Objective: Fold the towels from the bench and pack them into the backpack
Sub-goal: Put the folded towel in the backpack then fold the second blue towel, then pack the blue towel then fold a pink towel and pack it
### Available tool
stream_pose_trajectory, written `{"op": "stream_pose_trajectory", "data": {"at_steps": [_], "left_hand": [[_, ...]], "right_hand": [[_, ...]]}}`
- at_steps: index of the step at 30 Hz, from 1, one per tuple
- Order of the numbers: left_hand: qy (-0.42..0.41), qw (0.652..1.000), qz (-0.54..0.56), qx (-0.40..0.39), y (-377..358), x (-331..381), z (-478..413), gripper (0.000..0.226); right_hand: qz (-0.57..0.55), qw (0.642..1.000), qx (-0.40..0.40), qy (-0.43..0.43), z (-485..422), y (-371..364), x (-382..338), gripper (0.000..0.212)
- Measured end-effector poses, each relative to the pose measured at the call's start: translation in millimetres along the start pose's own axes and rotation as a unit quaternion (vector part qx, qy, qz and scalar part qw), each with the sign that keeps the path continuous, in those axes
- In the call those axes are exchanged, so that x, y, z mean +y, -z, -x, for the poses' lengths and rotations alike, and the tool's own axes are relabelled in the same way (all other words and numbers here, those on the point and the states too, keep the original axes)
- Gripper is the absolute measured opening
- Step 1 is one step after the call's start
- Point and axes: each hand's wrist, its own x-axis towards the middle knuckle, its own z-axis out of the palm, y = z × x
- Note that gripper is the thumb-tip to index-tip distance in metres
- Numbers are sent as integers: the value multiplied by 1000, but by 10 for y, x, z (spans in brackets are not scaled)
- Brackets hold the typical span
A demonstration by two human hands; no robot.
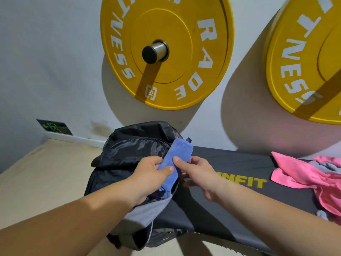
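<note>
A folded blue towel stands half inside the open black backpack, which sits on the left end of the black bench. My left hand grips the towel's lower part, thumb across its front. My right hand holds the towel's right edge, thumb on the front and fingers behind it. The towel's bottom end is hidden in the bag's opening. A crumpled pink towel lies on the right end of the bench, with a grey towel partly under it.
Two yellow weight plates hang on the white wall just behind the bench. Beige floor lies to the left. A grey flap of the backpack hangs over the bench's front edge.
</note>
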Motion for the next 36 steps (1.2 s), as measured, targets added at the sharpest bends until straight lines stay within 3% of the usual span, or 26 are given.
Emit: {"op": "stream_pose_trajectory", "data": {"at_steps": [3, 5, 8, 12, 14, 17, 22, 28, 30, 33, 36], "left_hand": [[39, 997, -15, 62, 336, -382, -104, 33], [74, 990, -30, 119, 502, -650, -152, 26], [91, 980, -33, 175, 584, -961, -218, 27], [43, 984, -76, 155, 535, -1190, -241, 44], [37, 986, -93, 134, 510, -1235, -243, 45], [57, 985, -108, 121, 509, -1289, -235, 41], [63, 981, -133, 129, 501, -1314, -193, 39], [7, 982, -104, 159, 426, -1140, -574, 48], [8, 985, -98, 139, 340, -1076, -709, 51], [23, 989, -110, 95, 205, -1053, -751, 50], [33, 987, -134, 79, 202, -1032, -635, 41]], "right_hand": [[129, 989, 55, 52, -250, -276, 104, 44], [226, 966, 70, 107, -434, -391, 149, 29], [405, 886, 83, 210, -675, -464, 209, 14], [600, 740, 103, 287, -839, -478, 235, 32], [628, 723, 92, 273, -899, -439, 224, 41], [652, 694, 78, 294, -970, -365, 254, 37], [599, 737, 99, 297, -1009, -402, 246, 20], [488, 795, 135, 334, -983, -428, 158, 14], [480, 801, 131, 332, -983, -408, 168, 14], [509, 810, 63, 284, -993, -347, 251, 18], [566, 779, 6, 270, -964, -272, 248, 30]]}}
